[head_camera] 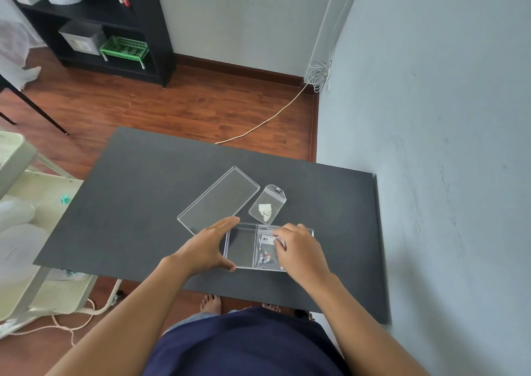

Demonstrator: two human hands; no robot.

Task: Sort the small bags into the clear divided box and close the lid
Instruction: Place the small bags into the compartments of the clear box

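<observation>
The clear divided box (240,247) lies on the dark table (138,203), its left compartment bare. My left hand (208,246) cups the box's left end, thumb at the near corner, fingers at the far corner. My right hand (300,249) presses a small bag with dark and red bits (265,256) into the middle compartment, fingertips on the bag's top. My right hand hides the box's right part. A second small bag holding white beads (267,204) lies flat just beyond the box. The clear lid (219,199) rests separately at the far left of the box, angled.
A grey wall (431,145) runs close along the table's right side. A pale cart (34,232) stands left of the table. A black shelf unit (94,22) with a green basket stands on the wooden floor beyond. A cable (267,120) crosses the floor.
</observation>
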